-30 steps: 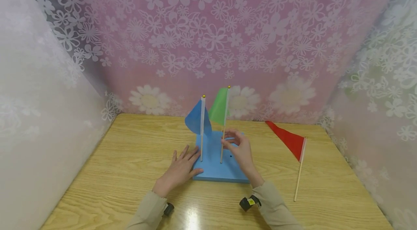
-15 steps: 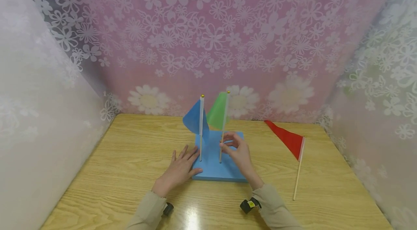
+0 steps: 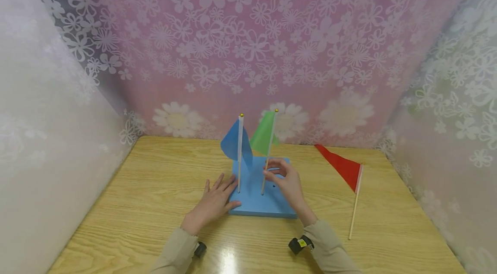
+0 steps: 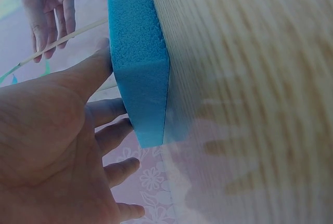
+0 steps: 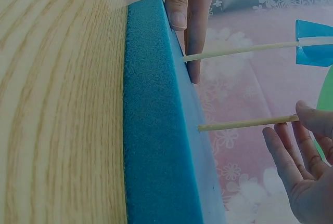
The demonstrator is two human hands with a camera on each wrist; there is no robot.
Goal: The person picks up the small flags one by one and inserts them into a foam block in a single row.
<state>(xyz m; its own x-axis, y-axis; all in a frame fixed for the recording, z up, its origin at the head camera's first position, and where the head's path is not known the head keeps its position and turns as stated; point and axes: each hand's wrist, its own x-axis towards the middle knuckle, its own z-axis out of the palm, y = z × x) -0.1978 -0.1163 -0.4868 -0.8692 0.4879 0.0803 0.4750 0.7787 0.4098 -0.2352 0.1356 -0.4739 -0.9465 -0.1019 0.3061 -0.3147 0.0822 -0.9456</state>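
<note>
A blue foam board lies flat on the wooden table. My left hand rests on its left edge with fingers spread and straight, the thumb near the front corner. Just beside those fingers a blue flag stands upright, its stick in the board. My right hand pinches the stick of a green flag between thumb and fingers. That stick leans slightly right, and its lower end meets the board at a hole. In the right wrist view the green flag's stick enters the board's top face.
To the right, a red flag on a stick lies on the table. A small dark hole shows in the board beside my right hand. Flowered cloth hangs behind the table and at both sides.
The green flag has come down a little, and its top has tilted slightly to the right. My right hand keeps its pinch on the stick; my left hand stays put.
</note>
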